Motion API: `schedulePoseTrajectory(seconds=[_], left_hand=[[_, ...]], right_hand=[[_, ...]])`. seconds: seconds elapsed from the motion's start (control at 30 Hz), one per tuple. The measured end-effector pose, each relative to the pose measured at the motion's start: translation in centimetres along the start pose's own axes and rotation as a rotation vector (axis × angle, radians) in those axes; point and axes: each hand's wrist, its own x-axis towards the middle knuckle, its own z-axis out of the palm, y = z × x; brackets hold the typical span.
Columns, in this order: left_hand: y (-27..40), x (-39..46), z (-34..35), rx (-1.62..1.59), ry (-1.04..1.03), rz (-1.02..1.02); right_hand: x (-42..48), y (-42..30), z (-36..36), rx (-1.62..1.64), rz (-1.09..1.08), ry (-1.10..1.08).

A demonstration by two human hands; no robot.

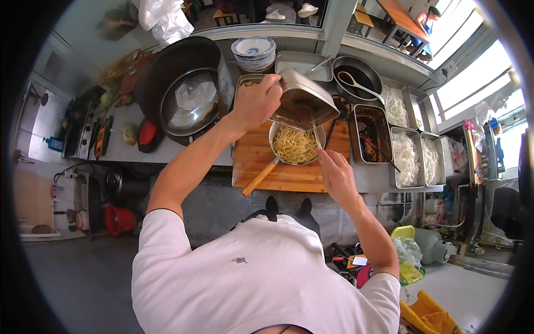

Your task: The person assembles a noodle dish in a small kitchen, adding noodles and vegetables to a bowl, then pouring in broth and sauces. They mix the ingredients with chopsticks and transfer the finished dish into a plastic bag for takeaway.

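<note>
My left hand (259,102) grips the rim of a steel container (306,100), which is tilted with its mouth towards me over a pan. Brown residue coats its inside. In my right hand (337,173) is the lower end of a slim utensil (319,133) whose upper end reaches into the container's mouth; its exact kind is unclear. Yellow noodles (294,145) fill the metal pan (272,132), whose wooden handle (259,177) points towards me at the lower left. The pan sits on a wooden cutting board (283,179).
Stacked patterned bowls (253,54) and a large dark pot (179,54) stand behind and left. To the right are a pan of dark liquid with a ladle (358,83), a tray of dark red sauce (373,133) and trays of white noodles (405,156). A person (424,33) sits beyond the window.
</note>
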Motion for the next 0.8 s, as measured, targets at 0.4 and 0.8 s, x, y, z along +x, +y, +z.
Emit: schedulePoseTrajectory(seconds=[0.4, 0.8], left_hand=[[2.5, 0.5, -2.7, -0.044, 0.019, 0.231], [6.4, 2.2, -3.6, 0.019, 0.016, 0.23]], right_hand=[[-1.0, -0.1, -0.9, -0.142, -0.076, 0.018], [-2.7, 2.2, -1.7, -0.22, -0.19, -0.076]])
